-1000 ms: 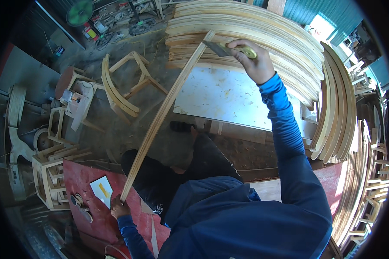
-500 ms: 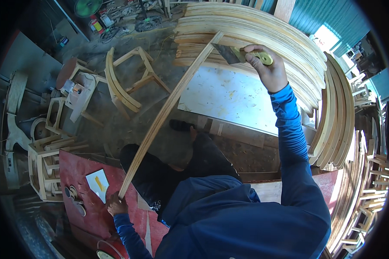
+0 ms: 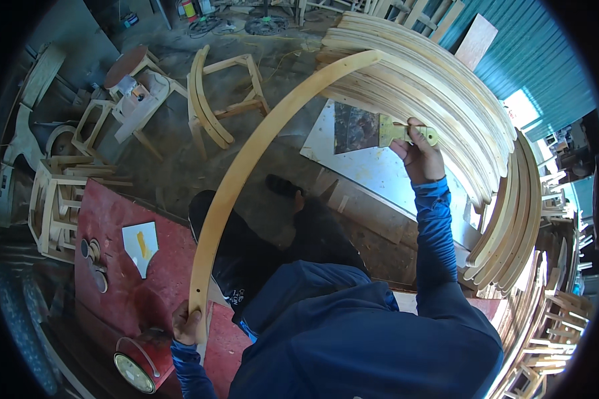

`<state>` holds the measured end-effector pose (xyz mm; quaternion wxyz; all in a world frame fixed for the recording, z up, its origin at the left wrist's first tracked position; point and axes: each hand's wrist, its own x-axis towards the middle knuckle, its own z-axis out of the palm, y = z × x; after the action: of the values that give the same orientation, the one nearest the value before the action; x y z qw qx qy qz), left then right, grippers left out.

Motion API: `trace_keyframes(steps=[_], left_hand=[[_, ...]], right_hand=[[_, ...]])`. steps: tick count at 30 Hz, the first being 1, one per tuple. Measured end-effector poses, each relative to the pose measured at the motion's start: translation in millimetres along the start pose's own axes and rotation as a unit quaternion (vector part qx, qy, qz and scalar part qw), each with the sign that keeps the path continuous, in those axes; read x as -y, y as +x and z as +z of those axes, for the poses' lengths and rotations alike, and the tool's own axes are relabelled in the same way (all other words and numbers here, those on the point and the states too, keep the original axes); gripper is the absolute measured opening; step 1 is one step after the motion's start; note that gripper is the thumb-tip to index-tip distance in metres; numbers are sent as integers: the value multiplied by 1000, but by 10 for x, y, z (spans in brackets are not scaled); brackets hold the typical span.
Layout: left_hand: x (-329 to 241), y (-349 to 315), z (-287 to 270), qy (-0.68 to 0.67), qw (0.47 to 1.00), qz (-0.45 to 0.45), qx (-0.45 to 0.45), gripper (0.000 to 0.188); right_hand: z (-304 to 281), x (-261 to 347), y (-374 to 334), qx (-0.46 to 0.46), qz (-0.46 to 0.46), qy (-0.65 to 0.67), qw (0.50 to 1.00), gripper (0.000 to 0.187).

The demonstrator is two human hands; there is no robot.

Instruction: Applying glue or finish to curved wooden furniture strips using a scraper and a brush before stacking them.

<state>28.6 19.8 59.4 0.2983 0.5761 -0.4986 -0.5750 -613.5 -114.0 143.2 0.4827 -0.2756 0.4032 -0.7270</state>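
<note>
Currently our left hand (image 3: 188, 324) closes its fingers round the lower end of a curved wooden strip (image 3: 236, 169), which arcs from above the red board (image 3: 123, 292) up across our view. Our right hand (image 3: 419, 156) pinches a wide scraper (image 3: 363, 130) by its yellow handle, the dark blade apart from the strip. Near the red board's far edge we see a white plate (image 3: 140, 247) with a yellow smear.

We hold a pale, arched wooden strip (image 3: 241, 166), holed near its lower end; to its right, our yellow-handled scraper (image 3: 387, 131) points a dark blade toward it.
</note>
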Motion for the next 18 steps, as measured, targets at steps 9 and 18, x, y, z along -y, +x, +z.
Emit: trace_keyframes(steps=[9, 18], left_hand=[[229, -308, 108, -138, 990, -6, -26, 55], [-104, 641, 130, -64, 987, 20, -144, 35]], right_hand=[[171, -448, 110, -23, 50, 13, 998, 24], [-121, -1368, 689, -98, 34, -78, 992, 24]])
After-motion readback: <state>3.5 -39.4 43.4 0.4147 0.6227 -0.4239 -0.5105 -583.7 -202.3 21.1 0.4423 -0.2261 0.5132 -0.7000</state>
